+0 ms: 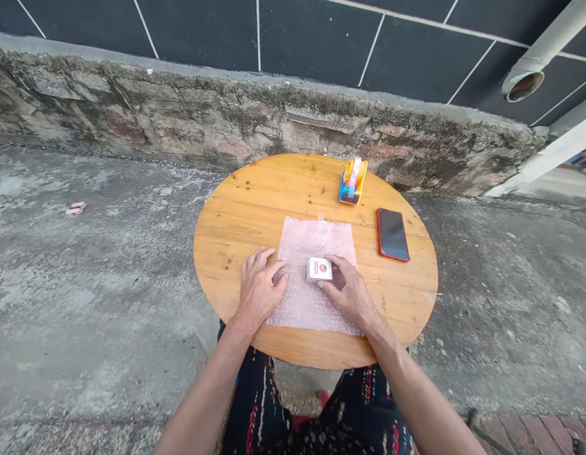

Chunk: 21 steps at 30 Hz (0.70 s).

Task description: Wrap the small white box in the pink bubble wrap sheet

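Observation:
A small white box with red print (319,270), perhaps a pack of cards, sits near the middle of a pinkish sheet of bubble wrap (302,309). My right hand (347,287) holds the box at its right end, forefinger at the far corner and thumb at the near one. On the left edge of the bubble wrap rests my left hand (263,284), fingers apart and curved, with nothing in it. A strip of clear tape (321,216) sticks out from the wrap's far edge.
The round wooden table (236,221) also bears a yellow and blue tape dispenser (353,181) at the back and a red-cased phone (392,234) on the right. Behind it runs a stone wall base (179,123). A crumpled packet (76,208) lies on the concrete at left.

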Available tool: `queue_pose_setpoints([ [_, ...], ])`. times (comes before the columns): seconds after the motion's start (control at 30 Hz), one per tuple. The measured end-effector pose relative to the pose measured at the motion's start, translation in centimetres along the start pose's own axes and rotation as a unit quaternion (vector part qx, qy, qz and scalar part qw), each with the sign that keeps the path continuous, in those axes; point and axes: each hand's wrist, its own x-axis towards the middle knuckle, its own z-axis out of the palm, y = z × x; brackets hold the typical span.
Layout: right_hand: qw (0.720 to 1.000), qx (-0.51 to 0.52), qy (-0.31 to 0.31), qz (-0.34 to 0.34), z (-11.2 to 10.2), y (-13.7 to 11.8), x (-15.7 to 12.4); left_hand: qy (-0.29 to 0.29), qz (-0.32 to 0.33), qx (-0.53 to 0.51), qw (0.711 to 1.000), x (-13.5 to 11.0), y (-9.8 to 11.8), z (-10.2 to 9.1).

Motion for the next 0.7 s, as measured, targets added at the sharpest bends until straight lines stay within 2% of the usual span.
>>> queue_pose_setpoints([
  [0.7, 1.0, 0.005, 0.014, 0.003, -0.02, -0.06, -0.54, -0.004, -0.007, -0.003, 1.0, -0.09, -0.02, 0.13],
])
